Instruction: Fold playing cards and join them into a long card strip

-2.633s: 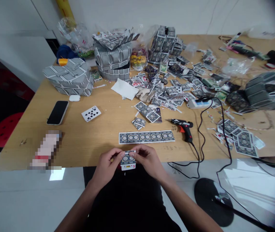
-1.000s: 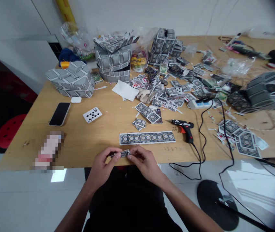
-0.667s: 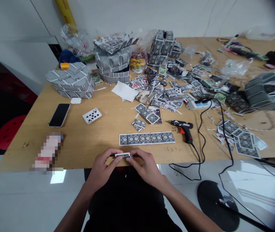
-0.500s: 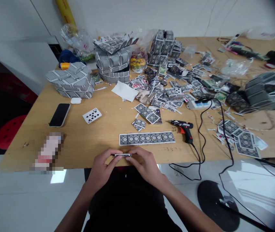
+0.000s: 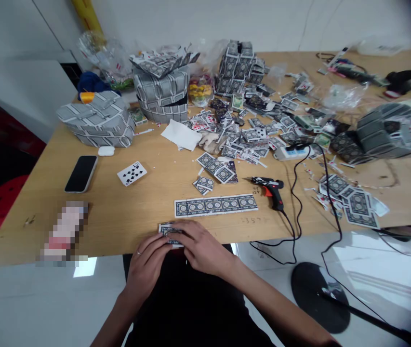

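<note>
At the table's near edge, a playing card (image 5: 165,228) with a dark patterned back lies under my fingers, partly covered by them. My left hand (image 5: 147,265), wearing a ring, grips its lower left side. From the right, my right hand (image 5: 200,246) holds the same card with its fingers laid across the top. Just beyond is a flat strip of joined cards (image 5: 216,206), back side up. A black glue gun (image 5: 273,192) with an orange trigger lies at the strip's right end. Behind the strip are a few folded card pieces (image 5: 204,184).
A phone (image 5: 81,174), an earbud case (image 5: 106,151) and a ten of spades (image 5: 132,173) lie to the left. Woven card baskets (image 5: 97,120) stand at the back left. Cards and scraps (image 5: 248,135) cover the back middle. A black cable (image 5: 297,217) hangs over the front edge.
The card was edge-on, pinched between both hands' fingertips; now its patterned back faces up near the table edge, with my fingers lying over it. The view has shifted slightly.
</note>
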A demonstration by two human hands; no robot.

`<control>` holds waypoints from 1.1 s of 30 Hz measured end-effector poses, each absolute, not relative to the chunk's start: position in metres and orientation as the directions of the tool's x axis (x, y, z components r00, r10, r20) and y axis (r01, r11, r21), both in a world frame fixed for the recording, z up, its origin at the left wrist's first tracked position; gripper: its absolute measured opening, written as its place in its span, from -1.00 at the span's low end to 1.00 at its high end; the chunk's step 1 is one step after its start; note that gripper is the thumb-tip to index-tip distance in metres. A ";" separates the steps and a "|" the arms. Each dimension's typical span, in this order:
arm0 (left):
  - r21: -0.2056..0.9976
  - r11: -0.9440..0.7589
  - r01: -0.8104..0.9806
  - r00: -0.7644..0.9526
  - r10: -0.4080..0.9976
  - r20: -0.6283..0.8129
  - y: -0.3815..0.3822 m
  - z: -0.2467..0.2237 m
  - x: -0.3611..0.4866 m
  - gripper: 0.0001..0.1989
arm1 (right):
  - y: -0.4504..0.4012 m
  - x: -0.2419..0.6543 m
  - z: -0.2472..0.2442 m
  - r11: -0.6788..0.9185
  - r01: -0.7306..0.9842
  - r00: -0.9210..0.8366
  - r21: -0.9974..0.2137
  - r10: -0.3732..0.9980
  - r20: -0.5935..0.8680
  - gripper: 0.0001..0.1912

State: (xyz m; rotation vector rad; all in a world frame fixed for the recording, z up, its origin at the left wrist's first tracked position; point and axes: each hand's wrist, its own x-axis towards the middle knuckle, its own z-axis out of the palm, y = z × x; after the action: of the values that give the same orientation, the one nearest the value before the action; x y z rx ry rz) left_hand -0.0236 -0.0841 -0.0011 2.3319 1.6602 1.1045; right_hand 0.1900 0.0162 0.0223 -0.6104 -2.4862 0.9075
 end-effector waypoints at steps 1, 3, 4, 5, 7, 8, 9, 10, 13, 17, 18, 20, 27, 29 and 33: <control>0.453 -0.396 0.799 0.143 0.856 0.497 -0.087 -0.005 -0.023 -0.73 | 0.016 0.192 0.023 0.685 0.246 -0.822 -0.685 0.522 0.227 -0.35; 0.473 -0.368 0.801 0.122 0.873 0.472 -0.091 -0.010 -0.022 -0.73 | 0.015 0.194 0.022 0.672 0.232 -0.825 -0.704 0.519 0.223 -0.29; 0.478 -0.360 0.801 0.118 0.878 0.464 -0.092 -0.011 -0.021 -0.73 | 0.014 0.195 0.021 0.665 0.229 -0.823 -0.711 0.522 0.224 -0.27; 0.478 -0.356 0.803 0.114 0.879 0.463 -0.092 -0.012 -0.020 -0.73 | 0.014 0.195 0.021 0.661 0.229 -0.821 -0.714 0.525 0.223 -0.26; 0.473 -0.353 0.807 0.109 0.877 0.469 -0.093 -0.012 -0.019 -0.73 | 0.012 0.193 0.020 0.664 0.242 -0.819 -0.708 0.530 0.218 -0.25; 0.472 -0.351 0.809 0.106 0.876 0.471 -0.092 -0.011 -0.018 -0.74 | 0.012 0.192 0.021 0.671 0.252 -0.818 -0.697 0.532 0.216 -0.26; 0.474 -0.346 0.810 0.101 0.878 0.468 -0.092 -0.010 -0.017 -0.74 | 0.011 0.191 0.021 0.681 0.264 -0.817 -0.683 0.535 0.217 -0.28; 0.479 -0.338 0.810 0.096 0.882 0.461 -0.092 -0.009 -0.017 -0.75 | 0.010 0.189 0.022 0.690 0.278 -0.814 -0.668 0.538 0.218 -0.32; 0.496 -0.318 0.808 0.081 0.894 0.441 -0.091 -0.005 -0.015 -0.77 | 0.010 0.183 0.024 0.713 0.314 -0.801 -0.627 0.553 0.228 -0.47; 0.506 -0.292 0.812 0.065 0.906 0.419 -0.091 -0.002 -0.013 -0.79 | 0.013 0.177 0.021 0.737 0.353 -0.789 -0.577 0.566 0.240 -0.62; 0.500 -0.284 0.818 0.065 0.910 0.410 -0.091 -0.001 -0.012 -0.80 | 0.014 0.177 0.020 0.742 0.361 -0.788 -0.564 0.567 0.241 -0.64; 0.477 -0.272 0.836 0.073 0.916 0.394 -0.092 0.001 -0.010 -0.77 | 0.016 0.178 0.018 0.751 0.362 -0.790 -0.552 0.562 0.247 -0.67; 0.440 -0.243 0.865 0.065 0.922 0.381 -0.093 0.006 -0.001 -0.69 | 0.022 0.179 0.018 0.680 0.355 -0.740 -0.642 0.624 0.251 -0.67; 0.440 -0.240 0.865 0.060 0.921 0.385 -0.093 0.007 0.001 -0.69 | 0.025 0.176 0.018 0.675 0.388 -0.725 -0.628 0.644 0.245 -0.71; 0.452 -0.236 0.860 0.054 0.923 0.381 -0.091 0.008 -0.001 -0.72 | 0.031 0.169 0.019 0.683 0.432 -0.708 -0.589 0.661 0.248 -0.76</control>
State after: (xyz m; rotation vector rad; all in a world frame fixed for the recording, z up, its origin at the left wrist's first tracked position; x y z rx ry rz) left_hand -0.0009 -0.0910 0.0080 2.2030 1.8736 0.9328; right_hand 0.1693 0.0306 0.0190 -0.8478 -2.4496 0.6962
